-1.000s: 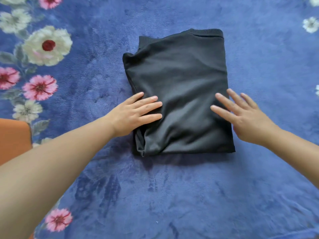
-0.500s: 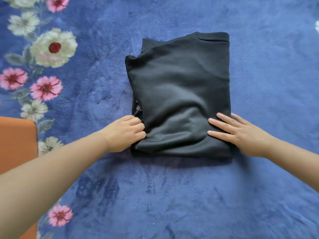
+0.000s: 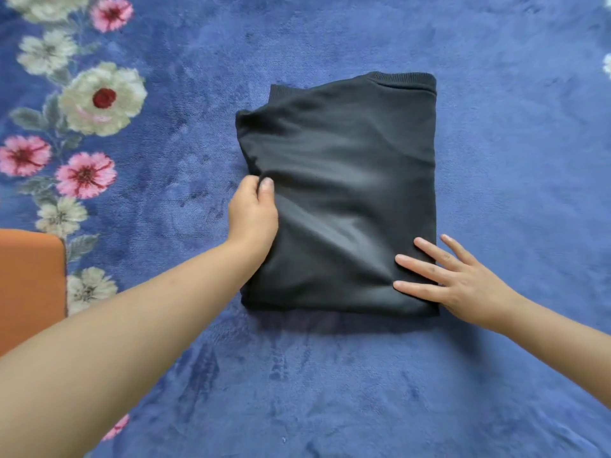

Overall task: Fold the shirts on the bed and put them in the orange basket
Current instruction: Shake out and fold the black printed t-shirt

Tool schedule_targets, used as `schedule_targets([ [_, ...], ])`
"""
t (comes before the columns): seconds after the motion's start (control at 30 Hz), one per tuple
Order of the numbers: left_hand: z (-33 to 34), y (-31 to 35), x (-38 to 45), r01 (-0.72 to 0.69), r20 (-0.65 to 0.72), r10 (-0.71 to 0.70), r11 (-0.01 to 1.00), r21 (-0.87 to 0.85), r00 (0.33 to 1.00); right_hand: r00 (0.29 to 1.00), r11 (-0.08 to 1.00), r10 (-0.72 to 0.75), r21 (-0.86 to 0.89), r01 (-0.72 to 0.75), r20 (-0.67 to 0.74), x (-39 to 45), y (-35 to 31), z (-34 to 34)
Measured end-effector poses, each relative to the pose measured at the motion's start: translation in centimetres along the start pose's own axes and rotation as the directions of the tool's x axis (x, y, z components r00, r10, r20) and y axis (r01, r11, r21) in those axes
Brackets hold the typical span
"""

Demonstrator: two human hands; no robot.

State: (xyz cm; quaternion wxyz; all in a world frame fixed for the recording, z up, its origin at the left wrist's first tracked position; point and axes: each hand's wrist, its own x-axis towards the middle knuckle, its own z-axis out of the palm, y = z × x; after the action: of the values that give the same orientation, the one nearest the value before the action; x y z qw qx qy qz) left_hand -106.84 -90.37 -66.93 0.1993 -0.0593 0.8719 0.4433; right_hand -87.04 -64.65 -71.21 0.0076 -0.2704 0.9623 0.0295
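Shirt (image 3: 340,193): solid black, ribbed black collar band. Bed cover (image 3: 330,391): plush blue, mottled darker patches. Left border of cover: floral print, pink and cream flowers (image 3: 102,99), red centres, grey-green leaves. Basket (image 3: 29,289): plain orange.

both bare forearms reach forward. the left hand (image 3: 253,214) has its fingers curled under and its thumb pressed on top in a pinch; the right hand (image 3: 458,284) lies flat, fingers straight and spread.
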Motion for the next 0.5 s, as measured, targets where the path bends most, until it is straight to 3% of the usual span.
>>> schedule_targets([
  [0.17,-0.5,-2.0,0.5,0.058,0.000,-0.059,0.972,0.228,0.998,0.999,0.999,0.044,0.012,-0.044,-0.018,-0.4,-2.3,1.3],
  [0.3,0.0,-0.6,0.9,0.065,-0.058,-0.050,0.954,0.291,0.997,0.998,0.997,0.055,0.045,-0.055,-0.018,0.3,-1.6,0.1],
  [0.37,-0.4,0.3,1.4,-0.022,-0.117,0.070,0.930,0.367,0.991,0.998,0.998,0.050,0.041,-0.049,-0.029,1.2,-0.3,-0.9],
  [0.4,-0.8,0.4,1.9,-0.138,-0.118,0.203,0.901,0.412,0.972,0.998,0.998,0.059,0.016,-0.059,-0.027,1.7,0.6,-1.3],
  [0.43,-1.2,0.5,2.8,-0.327,-0.065,0.398,0.826,0.460,0.915,0.997,0.997,0.075,-0.020,-0.075,-0.016,2.2,1.6,-1.5],
  [0.47,-1.8,0.5,3.9,-0.555,0.063,0.611,0.664,0.501,0.789,0.996,0.995,0.085,-0.059,-0.084,0.005,2.8,2.6,-1.6],
  [0.5,-2.5,0.3,5.0,-0.752,0.244,0.768,0.417,0.511,0.592,0.996,0.993,0.079,-0.090,-0.077,0.026,3.3,3.4,-1.5],
])
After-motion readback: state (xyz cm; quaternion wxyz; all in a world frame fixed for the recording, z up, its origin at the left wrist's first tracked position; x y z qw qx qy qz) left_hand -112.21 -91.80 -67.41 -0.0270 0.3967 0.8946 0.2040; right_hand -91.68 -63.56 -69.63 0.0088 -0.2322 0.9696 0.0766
